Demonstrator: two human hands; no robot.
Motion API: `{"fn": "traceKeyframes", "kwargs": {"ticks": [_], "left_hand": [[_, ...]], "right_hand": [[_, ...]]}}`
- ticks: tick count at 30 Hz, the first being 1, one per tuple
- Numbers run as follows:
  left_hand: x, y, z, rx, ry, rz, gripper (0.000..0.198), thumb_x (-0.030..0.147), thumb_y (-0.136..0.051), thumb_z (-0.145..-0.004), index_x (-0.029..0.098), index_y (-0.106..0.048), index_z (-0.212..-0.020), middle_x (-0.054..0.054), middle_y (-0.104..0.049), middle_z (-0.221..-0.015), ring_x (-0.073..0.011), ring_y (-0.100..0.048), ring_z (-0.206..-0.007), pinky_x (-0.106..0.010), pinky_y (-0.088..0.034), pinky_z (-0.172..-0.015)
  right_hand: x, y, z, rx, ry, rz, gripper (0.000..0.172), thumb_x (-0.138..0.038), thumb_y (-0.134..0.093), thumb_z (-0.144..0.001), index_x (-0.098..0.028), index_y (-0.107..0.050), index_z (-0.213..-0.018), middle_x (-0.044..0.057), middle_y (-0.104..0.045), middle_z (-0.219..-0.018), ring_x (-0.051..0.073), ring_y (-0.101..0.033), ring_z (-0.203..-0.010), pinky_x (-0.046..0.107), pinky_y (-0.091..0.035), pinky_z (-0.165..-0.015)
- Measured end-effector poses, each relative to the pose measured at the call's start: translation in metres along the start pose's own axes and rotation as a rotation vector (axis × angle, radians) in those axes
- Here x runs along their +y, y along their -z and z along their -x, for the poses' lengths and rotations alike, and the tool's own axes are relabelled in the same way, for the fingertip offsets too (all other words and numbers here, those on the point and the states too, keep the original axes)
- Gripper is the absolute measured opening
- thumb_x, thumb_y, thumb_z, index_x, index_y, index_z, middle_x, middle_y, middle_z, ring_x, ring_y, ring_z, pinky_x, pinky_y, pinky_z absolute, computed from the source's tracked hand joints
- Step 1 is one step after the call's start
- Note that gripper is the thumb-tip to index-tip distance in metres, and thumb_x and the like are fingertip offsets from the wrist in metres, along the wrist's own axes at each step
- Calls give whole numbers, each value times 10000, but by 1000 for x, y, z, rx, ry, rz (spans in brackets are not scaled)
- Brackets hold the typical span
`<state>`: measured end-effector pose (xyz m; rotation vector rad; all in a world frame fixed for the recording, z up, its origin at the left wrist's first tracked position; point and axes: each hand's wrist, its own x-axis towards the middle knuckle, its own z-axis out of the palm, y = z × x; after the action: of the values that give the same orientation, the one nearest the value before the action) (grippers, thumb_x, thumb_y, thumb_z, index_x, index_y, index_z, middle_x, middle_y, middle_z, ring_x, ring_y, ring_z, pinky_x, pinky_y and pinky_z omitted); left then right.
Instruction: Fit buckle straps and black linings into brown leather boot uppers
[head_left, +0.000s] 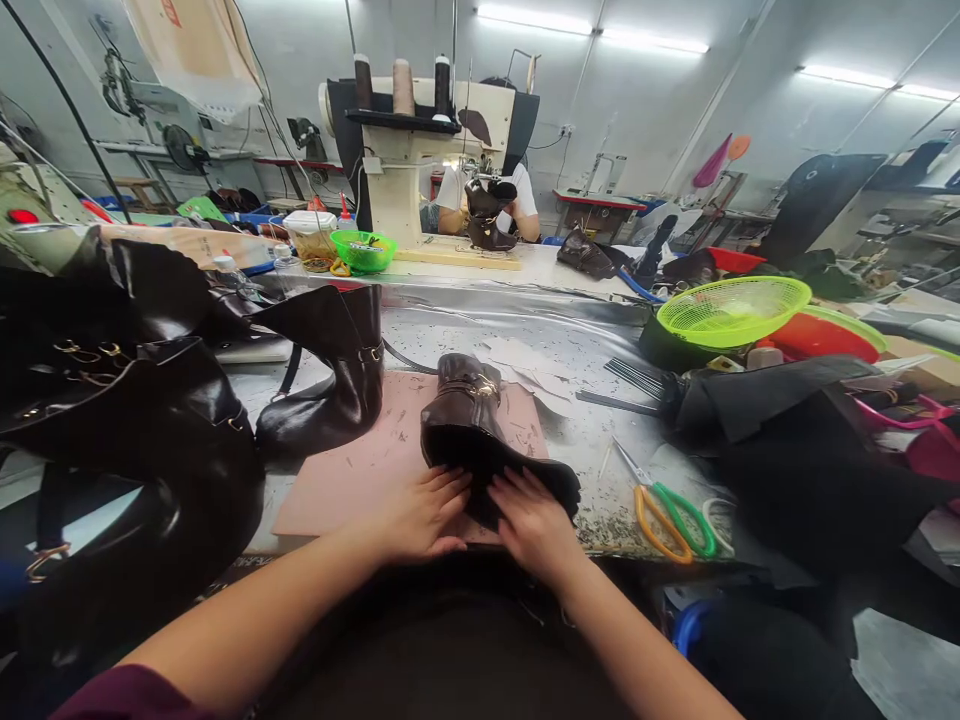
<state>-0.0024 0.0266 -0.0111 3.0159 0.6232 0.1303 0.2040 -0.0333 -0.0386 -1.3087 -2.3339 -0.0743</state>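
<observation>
A dark brown leather boot upper [461,415] with a buckled strap lies on a pink board [337,490] in front of me. Its black inner side [480,475] faces me. My left hand [427,510] rests on the near left edge of this upper, fingers stretched out and thumb apart. On the right part of the black lining lies my right hand [536,520], its fingers also extended. Neither hand is closed around the leather. Another buckled boot upper [352,360] stands left of the board.
Glossy boot uppers [172,450] pile up at the left. Scissors [664,510] with orange and green handles lie at right, near black material [810,470] and a yellow-green basket [735,310]. Across the bench, a person [450,205] works behind a sewing machine [397,180].
</observation>
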Motion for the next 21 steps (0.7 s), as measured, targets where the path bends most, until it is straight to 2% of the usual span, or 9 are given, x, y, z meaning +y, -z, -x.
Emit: {"fn": "traceKeyframes", "kwargs": {"ticks": [2,4,6,9,11,14,17,21], "left_hand": [[5,2,-12,-22,61,-28,436,432,-434,-841,65,-602,-1005,-212,-582,-1141,-318,-523,-1091,-456,-354,-970],[8,4,-28,-20,86,-20,356,382,-490,-819,74,-610,-951,-196,-624,-1059,-310,-565,-1026,-453,-380,-945],[9,2,-41,1,57,47,412,343,-542,-789,71,-549,-1098,-185,-581,-1158,-293,-520,-1106,-415,-380,-964],[5,-8,-50,-2,36,176,573,307,-540,-794,94,-377,-1300,-153,-441,-1330,-260,-401,-1233,-388,-356,-1004],[0,-15,-48,-34,16,208,559,291,-506,-820,89,-355,-1319,-154,-425,-1338,-269,-360,-1258,-420,-316,-1030],[-9,-20,-39,-33,-85,213,544,306,-460,-850,77,-344,-1329,-167,-398,-1351,-273,-305,-1286,-443,-250,-1059],[-17,-17,-30,-23,-166,257,608,424,-457,-841,148,-299,-1360,-136,-361,-1382,-256,-286,-1298,-451,-198,-1074],[-24,-5,-16,-100,-215,317,718,539,-539,-749,231,-312,-1356,-101,-354,-1396,-280,-269,-1304,-477,-171,-1071]], "right_hand": [[6,-1,7,69,-48,21,407,-73,-444,-710,-89,-609,-1082,156,-620,-1119,285,-521,-1114,487,-425,-950],[9,-4,11,82,-65,11,426,-60,-418,-707,-96,-608,-1087,153,-625,-1107,275,-522,-1114,483,-428,-953],[10,-7,12,67,-82,-37,449,-44,-387,-715,-111,-600,-1105,137,-633,-1098,257,-520,-1121,473,-419,-970],[10,-11,10,41,-183,-141,440,-49,-351,-753,-139,-597,-1106,108,-643,-1092,224,-551,-1090,450,-433,-966],[10,-11,10,12,-208,-171,414,-64,-349,-773,-132,-606,-1090,115,-640,-1097,230,-554,-1088,470,-430,-961],[10,-4,13,-58,-129,-182,391,-107,-392,-786,-107,-585,-1126,145,-614,-1136,258,-512,-1137,511,-387,-977],[14,11,17,-148,-53,-263,435,-115,-410,-766,-147,-553,-1176,121,-577,-1198,230,-484,-1170,475,-379,-988],[15,31,23,-250,22,-423,473,-84,-377,-721,-207,-588,-1126,73,-572,-1209,190,-481,-1173,421,-397,-974]]}}
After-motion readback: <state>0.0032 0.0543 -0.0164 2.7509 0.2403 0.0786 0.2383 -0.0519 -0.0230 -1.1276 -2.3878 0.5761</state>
